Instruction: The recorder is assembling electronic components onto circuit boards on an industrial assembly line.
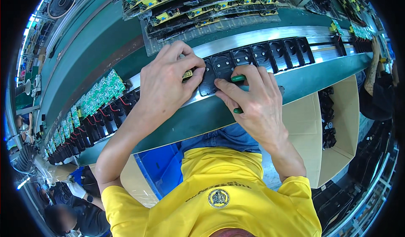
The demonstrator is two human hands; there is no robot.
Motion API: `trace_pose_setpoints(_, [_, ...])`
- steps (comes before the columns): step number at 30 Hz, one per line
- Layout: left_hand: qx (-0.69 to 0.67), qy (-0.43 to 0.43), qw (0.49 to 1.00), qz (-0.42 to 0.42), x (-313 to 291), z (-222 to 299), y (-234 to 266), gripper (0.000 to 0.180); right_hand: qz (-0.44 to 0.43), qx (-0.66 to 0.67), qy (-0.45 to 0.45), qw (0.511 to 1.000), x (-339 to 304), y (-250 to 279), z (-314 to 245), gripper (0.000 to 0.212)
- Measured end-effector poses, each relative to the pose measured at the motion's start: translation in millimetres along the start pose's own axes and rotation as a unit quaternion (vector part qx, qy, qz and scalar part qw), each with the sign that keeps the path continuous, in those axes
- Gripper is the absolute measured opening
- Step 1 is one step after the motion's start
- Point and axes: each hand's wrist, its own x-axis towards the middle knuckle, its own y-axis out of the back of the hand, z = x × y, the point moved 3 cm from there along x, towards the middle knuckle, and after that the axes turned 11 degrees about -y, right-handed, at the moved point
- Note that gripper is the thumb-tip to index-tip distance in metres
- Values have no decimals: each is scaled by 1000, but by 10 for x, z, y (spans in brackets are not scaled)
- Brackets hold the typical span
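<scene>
My left hand (171, 74) is closed, with a small yellow circuit board (187, 74) showing between thumb and fingers; most of it is hidden. Its fingertips meet the left edge of a black plastic housing (207, 80). Curled around green-handled pliers (238, 78), my right hand (258, 94) has its thumb and index finger against the same housing. Two green handle ends stick out from the palm; the jaws cannot be seen. Further black housings (263, 55) stand side by side in a row to the right, with small shiny metal spots inside.
Housings with red wires and green circuit boards (101, 91) line the belt at left. Beyond my hands, stacked trays (202, 13) carry yellow boards. A cardboard box (337, 131) with black parts and a blue bin (158, 165) are below the edge. Other people work at both sides.
</scene>
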Motion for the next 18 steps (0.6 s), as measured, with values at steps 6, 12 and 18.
trace_pose_setpoints(6, [15, -8, 1000, -14, 38, 7, 7, 3, 0, 11, -5, 1000, -5, -9, 17, 17])
trace_pose_setpoints(12, [18, -8, 999, -32, 72, 21, 27, 4, 1, 16, -2, 1000, 12, -8, 27, 16])
trace_pose_setpoints(18, [6, 0, 999, -32, 74, 0, 24, 5, -5, 16, -5, 1000, 19, 5, 29, 17])
